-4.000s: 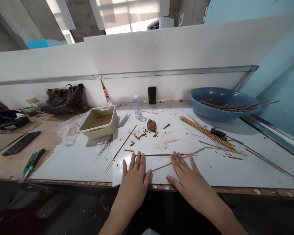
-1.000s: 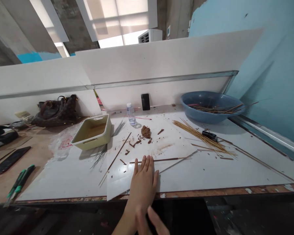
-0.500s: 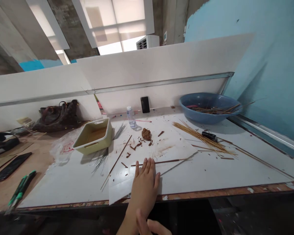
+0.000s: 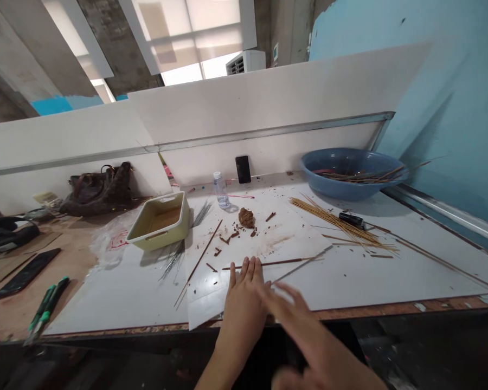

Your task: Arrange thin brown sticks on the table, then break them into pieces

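Observation:
My left hand point(image 4: 246, 295) lies flat, fingers stretched forward, its fingertips on a brown-coated incense stick point(image 4: 282, 262) that lies crosswise on a white sheet point(image 4: 296, 241). My right hand point(image 4: 299, 325), smeared by motion, hovers over and beside the left one with fingers apart and nothing visible in them. Beyond them sits a lump of brown paste point(image 4: 246, 218), with crumbs and small broken pieces around it. Another coated incense stick point(image 4: 205, 254) rests at a slant to the left. A thin grey strip point(image 4: 303, 264) crosses near the first stick's bare right end.
Bare bamboo sticks point(image 4: 335, 221) and a black cylinder point(image 4: 352, 220) lie to the right, before a blue basin point(image 4: 350, 184) holding sticks. At left are a yellow-green tub point(image 4: 158, 240), thin wires, and green-black cutters point(image 4: 49, 306). A bottle point(image 4: 221, 192) and phone point(image 4: 243, 169) stand behind.
My right hand has come up from the bottom edge to beside my left hand. The left hand stays flat on the incense stick. The view has shifted slightly.

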Available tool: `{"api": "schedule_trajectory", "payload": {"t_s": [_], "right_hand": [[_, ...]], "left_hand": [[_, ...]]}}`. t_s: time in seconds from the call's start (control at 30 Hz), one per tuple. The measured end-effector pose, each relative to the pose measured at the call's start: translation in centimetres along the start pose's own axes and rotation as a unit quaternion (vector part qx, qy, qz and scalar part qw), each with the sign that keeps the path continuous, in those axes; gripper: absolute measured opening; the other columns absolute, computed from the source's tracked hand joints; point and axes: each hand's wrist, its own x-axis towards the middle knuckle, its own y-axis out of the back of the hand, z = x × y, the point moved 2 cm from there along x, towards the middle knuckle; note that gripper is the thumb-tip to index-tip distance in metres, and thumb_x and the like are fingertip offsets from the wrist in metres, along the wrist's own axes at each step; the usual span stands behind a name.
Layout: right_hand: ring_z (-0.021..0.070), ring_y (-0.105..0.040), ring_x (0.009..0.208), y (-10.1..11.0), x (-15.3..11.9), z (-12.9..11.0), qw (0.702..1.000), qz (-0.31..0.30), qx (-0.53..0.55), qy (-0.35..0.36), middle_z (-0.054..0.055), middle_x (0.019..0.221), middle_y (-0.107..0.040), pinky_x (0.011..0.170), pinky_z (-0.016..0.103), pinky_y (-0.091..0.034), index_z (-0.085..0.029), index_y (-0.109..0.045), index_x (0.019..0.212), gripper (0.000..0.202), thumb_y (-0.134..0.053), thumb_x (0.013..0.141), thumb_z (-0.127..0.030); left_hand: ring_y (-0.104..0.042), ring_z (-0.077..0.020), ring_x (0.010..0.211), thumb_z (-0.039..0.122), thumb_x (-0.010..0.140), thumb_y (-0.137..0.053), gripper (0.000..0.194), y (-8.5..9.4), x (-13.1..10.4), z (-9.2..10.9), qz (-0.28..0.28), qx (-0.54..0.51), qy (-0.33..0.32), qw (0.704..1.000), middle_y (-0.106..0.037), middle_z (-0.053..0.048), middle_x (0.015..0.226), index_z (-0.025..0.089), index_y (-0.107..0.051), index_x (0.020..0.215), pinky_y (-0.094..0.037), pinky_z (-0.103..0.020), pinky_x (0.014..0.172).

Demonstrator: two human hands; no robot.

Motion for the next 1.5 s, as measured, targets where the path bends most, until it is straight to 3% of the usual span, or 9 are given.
{"api": "schedule_trajectory", "payload": {"t_s": [0.07, 0.13, 0.3, 0.47, 0.63, 0.87, 1.1, 1.33, 1.5], "right_hand": [[0.037, -0.034, 0.163, 0.2, 0.2, 2.0, 0.999, -0.007, -0.011, -0.036, 0.015, 0.175, -0.039, 0.13, 0.06, -0.034, -0.023, -0.015, 0.177, 0.084, -0.04, 0.11, -0.067], [0.034, -0.026, 0.166, -0.7, 0.9, 4.0, 0.995, -0.007, -0.044, -0.092, 0.017, 0.177, -0.03, 0.134, 0.063, -0.025, -0.017, -0.005, 0.176, 0.079, -0.03, 0.114, -0.059], [0.0315, -0.019, 0.167, -3.8, 3.6, 6.7, 0.988, -0.035, -0.096, -0.118, 0.02, 0.176, -0.027, 0.136, 0.062, -0.022, -0.008, -0.023, 0.173, 0.077, -0.03, 0.114, -0.058], [0.0329, -0.019, 0.167, -3.7, 3.7, 5.9, 0.981, -0.077, -0.12, -0.132, 0.022, 0.175, -0.027, 0.137, 0.064, -0.009, -0.002, -0.034, 0.169, 0.083, -0.027, 0.113, -0.064], [0.0319, -0.022, 0.167, -4.0, 1.4, 4.9, 0.982, -0.076, -0.125, -0.116, 0.019, 0.176, -0.025, 0.137, 0.062, -0.015, -0.006, -0.031, 0.171, 0.085, -0.031, 0.111, -0.067], [0.0311, -0.021, 0.167, -2.8, 5.3, 6.8, 0.979, -0.093, -0.125, -0.13, 0.019, 0.176, -0.027, 0.137, 0.065, -0.007, -0.005, -0.033, 0.17, 0.079, -0.026, 0.114, -0.06], [0.0292, -0.023, 0.167, -3.4, 1.2, 5.9, 0.987, -0.075, -0.115, -0.088, 0.013, 0.178, -0.025, 0.137, 0.064, -0.011, -0.014, -0.017, 0.175, 0.076, -0.029, 0.115, -0.058], [0.0309, -0.019, 0.168, -2.4, 5.7, 7.4, 0.977, -0.115, -0.13, -0.123, 0.021, 0.177, -0.024, 0.137, 0.064, -0.008, -0.002, -0.028, 0.17, 0.082, -0.025, 0.114, -0.062], [0.0293, -0.019, 0.168, -3.1, 2.5, 6.7, 0.983, -0.098, -0.131, -0.087, 0.018, 0.177, -0.025, 0.137, 0.062, -0.012, -0.006, -0.023, 0.172, 0.081, -0.031, 0.114, -0.061]], "left_hand": [[-0.041, -0.0297, 0.161, 0.031, 0.113, -0.04, 0.054, 0.2, -0.7, 0.2, 0.016, 0.0, -0.004, 1.0, -0.05, -0.014, 0.168, 0.014, -0.047, 0.164, -0.027, -0.062, 0.135], [-0.041, -0.0284, 0.161, 0.031, 0.114, -0.039, 0.054, 0.3, -1.2, 0.3, 0.022, 0.003, -0.002, 1.0, -0.05, -0.013, 0.169, 0.015, -0.045, 0.165, -0.027, -0.061, 0.135], [-0.039, -0.0287, 0.162, 0.026, 0.11, -0.04, 0.057, 0.5, -0.2, 0.2, -0.008, 0.003, 0.007, 1.0, -0.046, -0.013, 0.17, 0.013, -0.044, 0.165, -0.028, -0.061, 0.135], [-0.036, -0.0297, 0.163, 0.022, 0.107, -0.041, 0.06, 0.5, -0.2, -0.1, -0.033, 0.003, 0.012, 0.999, -0.043, -0.014, 0.172, 0.011, -0.043, 0.166, -0.026, -0.063, 0.135], [-0.041, -0.0297, 0.161, 0.023, 0.106, -0.044, 0.064, -0.3, -3.0, -0.5, 0.006, 0.007, -0.024, 1.0, -0.045, -0.012, 0.171, 0.018, -0.039, 0.17, -0.032, -0.061, 0.134], [-0.042, -0.031, 0.16, 0.031, 0.113, -0.04, 0.055, 0.4, 0.2, -1.2, 0.006, 0.003, 0.029, 1.0, -0.049, -0.016, 0.169, 0.013, -0.046, 0.165, -0.033, -0.062, 0.133], [-0.04, -0.0267, 0.161, 0.028, 0.114, -0.035, 0.057, 1.0, -3.4, -1.4, -0.019, -0.011, -0.014, 1.0, -0.043, -0.011, 0.173, 0.017, -0.035, 0.17, -0.029, -0.063, 0.134], [-0.041, -0.0301, 0.161, 0.029, 0.113, -0.038, 0.054, 1.4, 0.4, -1.7, -0.008, -0.01, 0.055, 0.998, -0.047, -0.014, 0.17, 0.013, -0.047, 0.164, -0.025, -0.065, 0.135], [-0.043, -0.0282, 0.16, 0.028, 0.113, -0.039, 0.055, 1.2, -2.7, -0.9, 0.024, 0.015, 0.031, 0.999, -0.048, -0.012, 0.17, 0.014, -0.043, 0.166, -0.026, -0.063, 0.135]]}}
